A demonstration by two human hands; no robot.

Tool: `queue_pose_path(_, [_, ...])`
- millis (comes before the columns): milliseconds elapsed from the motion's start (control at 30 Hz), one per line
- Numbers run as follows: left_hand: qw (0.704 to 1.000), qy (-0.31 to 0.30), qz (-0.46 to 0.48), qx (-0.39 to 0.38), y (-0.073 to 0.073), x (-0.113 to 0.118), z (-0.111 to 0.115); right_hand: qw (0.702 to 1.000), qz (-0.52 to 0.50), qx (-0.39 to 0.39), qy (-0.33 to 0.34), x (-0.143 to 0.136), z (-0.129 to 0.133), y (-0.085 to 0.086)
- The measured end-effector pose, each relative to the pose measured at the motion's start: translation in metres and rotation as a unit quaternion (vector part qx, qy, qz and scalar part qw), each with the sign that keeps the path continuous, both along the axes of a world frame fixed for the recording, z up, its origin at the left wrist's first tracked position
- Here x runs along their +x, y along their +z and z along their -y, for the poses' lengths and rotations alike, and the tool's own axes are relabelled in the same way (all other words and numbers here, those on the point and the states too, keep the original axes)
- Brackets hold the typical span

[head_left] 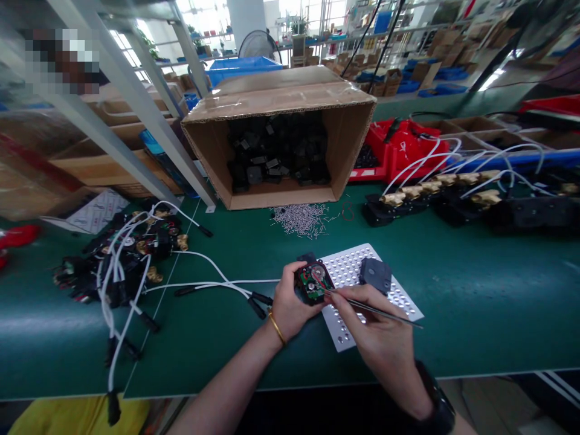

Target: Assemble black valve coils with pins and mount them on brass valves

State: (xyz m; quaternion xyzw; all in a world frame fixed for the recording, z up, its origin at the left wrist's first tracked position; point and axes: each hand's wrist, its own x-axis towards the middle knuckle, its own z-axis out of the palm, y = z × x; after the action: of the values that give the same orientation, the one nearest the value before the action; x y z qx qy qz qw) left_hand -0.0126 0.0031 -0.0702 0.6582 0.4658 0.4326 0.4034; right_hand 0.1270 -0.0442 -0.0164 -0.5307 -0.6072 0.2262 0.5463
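Note:
My left hand (292, 302) grips a small black housing (312, 283) whose open face shows a green circuit board, red wires and a round metal part. Tweezers (385, 313) are pinched in my right hand (378, 326), their tips inside the housing near the wires. Under my right hand lies a silver plate with rows of round holes (347, 263). On that plate rests a dark grey cover (376, 275), just beyond my right fingers. A white cable (254, 281) runs from the left toward the housing; its end there is hidden behind my left hand.
A cardboard box (356, 136) of black parts lies on its side at the back. Before it is a pile of small screws (302, 219). Cabled assemblies (131, 254) heap on the left; brass-fitted units (403, 196) line the right. A metal post (181, 157) rises at left.

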Motion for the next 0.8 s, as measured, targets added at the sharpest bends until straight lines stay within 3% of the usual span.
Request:
queue_pose_path(367, [1.000,0.005,-0.011,0.002,0.005,0.000,0.002,1.000,-0.001,-0.022,0.023,0.006,-0.003,0.007])
queue_pose_path(633, [1.000,0.002,-0.002,-0.018,0.004,0.001,0.001,0.994,-0.053,-0.091,0.038,0.012,-0.006,0.005])
queue_pose_path(800, [1.000,0.006,0.004,-0.029,0.006,0.001,0.000,0.993,-0.088,-0.080,0.019,0.014,-0.004,0.006])
